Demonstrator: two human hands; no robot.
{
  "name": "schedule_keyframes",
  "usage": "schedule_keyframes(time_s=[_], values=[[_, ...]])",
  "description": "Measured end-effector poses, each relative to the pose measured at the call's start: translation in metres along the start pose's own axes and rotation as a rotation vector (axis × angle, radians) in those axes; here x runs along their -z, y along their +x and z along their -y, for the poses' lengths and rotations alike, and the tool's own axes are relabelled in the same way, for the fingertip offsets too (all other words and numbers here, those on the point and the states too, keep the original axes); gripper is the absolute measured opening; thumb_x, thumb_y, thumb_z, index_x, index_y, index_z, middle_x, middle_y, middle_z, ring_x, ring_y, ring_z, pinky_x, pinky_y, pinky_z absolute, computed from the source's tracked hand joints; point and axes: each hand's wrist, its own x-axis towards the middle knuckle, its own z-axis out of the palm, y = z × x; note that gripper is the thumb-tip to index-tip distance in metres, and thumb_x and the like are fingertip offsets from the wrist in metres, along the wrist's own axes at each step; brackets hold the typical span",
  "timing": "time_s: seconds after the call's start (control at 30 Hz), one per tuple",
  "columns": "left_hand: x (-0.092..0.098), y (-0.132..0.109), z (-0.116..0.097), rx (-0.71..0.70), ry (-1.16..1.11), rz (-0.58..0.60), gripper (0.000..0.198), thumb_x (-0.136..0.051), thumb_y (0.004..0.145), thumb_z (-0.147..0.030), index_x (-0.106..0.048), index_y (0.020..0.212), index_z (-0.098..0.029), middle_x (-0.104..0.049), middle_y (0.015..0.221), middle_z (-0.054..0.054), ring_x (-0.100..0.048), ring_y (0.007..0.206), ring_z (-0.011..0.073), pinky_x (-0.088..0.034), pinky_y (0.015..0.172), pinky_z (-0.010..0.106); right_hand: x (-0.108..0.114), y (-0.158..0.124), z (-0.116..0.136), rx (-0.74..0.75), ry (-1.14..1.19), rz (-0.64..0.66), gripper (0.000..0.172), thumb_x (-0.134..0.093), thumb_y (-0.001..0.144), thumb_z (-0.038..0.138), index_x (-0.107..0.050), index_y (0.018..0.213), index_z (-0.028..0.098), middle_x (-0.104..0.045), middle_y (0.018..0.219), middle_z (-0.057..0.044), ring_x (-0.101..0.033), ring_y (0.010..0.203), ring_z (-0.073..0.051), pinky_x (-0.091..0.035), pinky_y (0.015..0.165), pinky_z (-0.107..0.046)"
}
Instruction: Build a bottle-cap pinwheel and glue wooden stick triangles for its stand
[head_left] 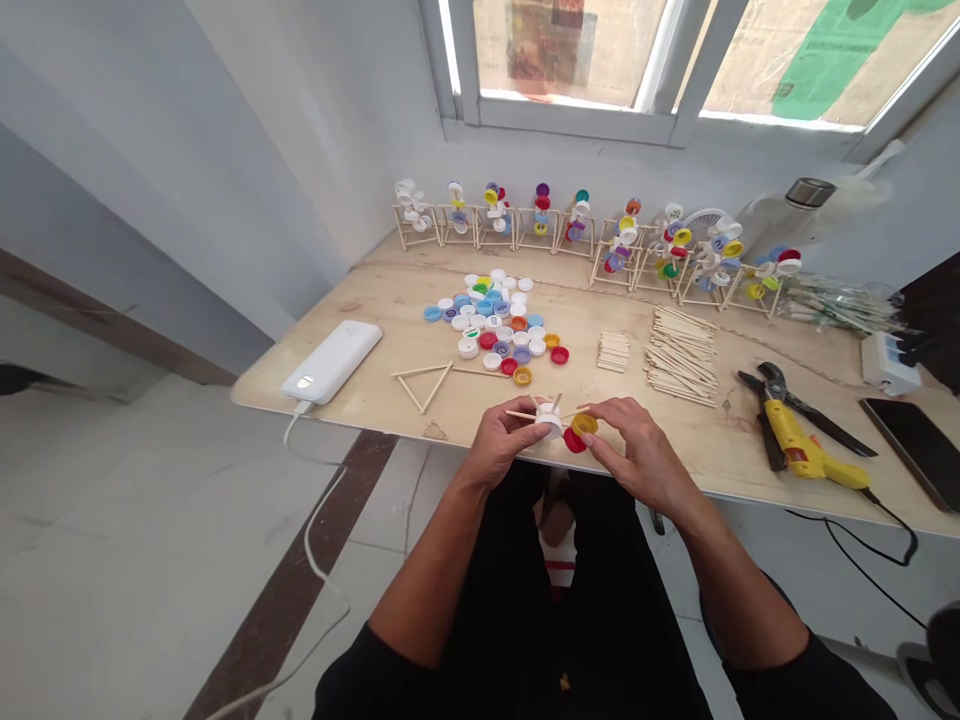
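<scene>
Near the table's front edge, my left hand (504,440) is closed on a white bottle cap (548,422) with several short wooden sticks poking out of it. My right hand (634,440) pinches a yellow bottle cap (584,425) just to its right. A red bottle cap (574,440) shows right below the yellow one; whether it is fixed to the white cap's sticks I cannot tell. Past my hands lies a loose heap of coloured bottle caps (491,322). A triangle of wooden sticks (422,386) rests left of my left hand, with another stick reaching toward the heap.
Several stick-and-cap models (540,225) line the back by the window. Short sticks (613,351) and a pile of longer sticks (681,355) lie right of centre. Further right are a yellow glue gun (806,445), black-handled pliers (814,410) and a phone (919,445). A white power bank (332,362) sits left.
</scene>
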Motion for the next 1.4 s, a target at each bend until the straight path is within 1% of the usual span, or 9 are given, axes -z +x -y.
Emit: schedule_keyframes(time_s=[0.2, 0.4, 0.6, 0.87, 0.97, 1.07, 1.2, 1.3, 1.4], values=[[0.0, 0.0, 0.0, -0.024, 0.013, 0.003, 0.024, -0.079, 0.059, -0.024, -0.066, 0.077, -0.015, -0.064, 0.072, 0.0, -0.058, 0.068, 0.0132, -0.043, 0.067, 0.024, 0.0, -0.001, 0.002, 0.0, 0.014, -0.002, 0.022, -0.051, 0.086, 0.031, -0.059, 0.105, 0.024, -0.065, 0.1, -0.007, -0.057, 0.094, -0.024, -0.045, 0.081, -0.041], [0.0, 0.0, 0.0, -0.014, 0.001, -0.003, 0.024, -0.08, 0.059, -0.023, -0.068, 0.078, -0.016, -0.065, 0.071, 0.0, -0.059, 0.069, 0.0135, -0.043, 0.068, 0.024, -0.001, -0.002, 0.003, -0.032, 0.018, 0.002, 0.024, -0.05, 0.086, 0.032, -0.059, 0.106, 0.022, -0.065, 0.101, -0.008, -0.057, 0.096, -0.024, -0.045, 0.083, -0.041], [0.0, 0.0, 0.001, -0.005, -0.018, 0.006, 0.023, -0.08, 0.059, -0.022, -0.067, 0.077, -0.015, -0.064, 0.071, -0.002, -0.058, 0.069, 0.0114, -0.041, 0.069, 0.022, -0.002, -0.003, 0.003, -0.041, 0.02, 0.006, 0.024, -0.05, 0.086, 0.031, -0.059, 0.107, 0.022, -0.065, 0.102, -0.007, -0.056, 0.097, -0.024, -0.044, 0.084, -0.04], [0.001, 0.001, 0.003, 0.008, -0.032, -0.005, 0.024, -0.08, 0.058, -0.021, -0.066, 0.077, -0.015, -0.065, 0.074, -0.001, -0.058, 0.071, 0.0114, -0.041, 0.069, 0.021, -0.004, -0.003, 0.002, -0.05, 0.04, 0.001, 0.026, -0.05, 0.086, 0.032, -0.06, 0.108, 0.023, -0.065, 0.104, -0.007, -0.057, 0.1, -0.024, -0.044, 0.087, -0.041], [0.0, 0.001, 0.002, 0.016, -0.053, -0.006, 0.023, -0.08, 0.059, -0.021, -0.067, 0.077, -0.015, -0.066, 0.074, -0.001, -0.058, 0.07, 0.011, -0.041, 0.069, 0.022, 0.001, -0.004, 0.0, -0.058, 0.088, -0.017, 0.029, -0.052, 0.085, 0.035, -0.06, 0.111, 0.024, -0.065, 0.108, -0.007, -0.056, 0.104, -0.024, -0.044, 0.09, -0.041], [-0.001, 0.001, 0.001, 0.019, -0.066, -0.016, 0.023, -0.081, 0.058, -0.021, -0.067, 0.075, -0.015, -0.066, 0.073, -0.001, -0.058, 0.069, 0.0109, -0.041, 0.068, 0.022, 0.011, -0.005, -0.002, -0.079, 0.177, -0.051, 0.033, -0.053, 0.085, 0.037, -0.059, 0.115, 0.025, -0.064, 0.112, -0.006, -0.055, 0.106, -0.023, -0.044, 0.092, -0.04], [-0.003, 0.002, 0.0, 0.018, -0.078, -0.061, 0.026, -0.082, 0.054, -0.022, -0.067, 0.074, -0.014, -0.066, 0.075, 0.0, -0.058, 0.07, 0.0121, -0.042, 0.07, 0.023, 0.021, -0.003, -0.001, -0.131, 0.267, -0.078, 0.03, -0.053, 0.085, 0.036, -0.062, 0.112, 0.025, -0.064, 0.111, -0.005, -0.057, 0.104, -0.021, -0.044, 0.092, -0.039], [-0.002, 0.002, -0.001, 0.058, -0.045, -0.035, 0.029, -0.082, 0.054, -0.024, -0.069, 0.078, -0.014, -0.067, 0.074, 0.002, -0.059, 0.07, 0.0129, -0.043, 0.07, 0.024, 0.019, -0.001, 0.003, -0.155, 0.303, -0.06, 0.028, -0.053, 0.085, 0.036, -0.064, 0.109, 0.024, -0.065, 0.108, -0.005, -0.058, 0.103, -0.021, -0.043, 0.092, -0.038], [-0.001, 0.003, -0.003, 0.098, -0.008, 0.005, 0.031, -0.082, 0.055, -0.026, -0.07, 0.081, -0.014, -0.068, 0.075, 0.003, -0.06, 0.07, 0.0144, -0.043, 0.07, 0.026, 0.012, 0.001, 0.007, -0.176, 0.321, -0.019, 0.027, -0.053, 0.084, 0.036, -0.065, 0.104, 0.023, -0.067, 0.104, -0.005, -0.06, 0.1, -0.02, -0.044, 0.091, -0.037]])
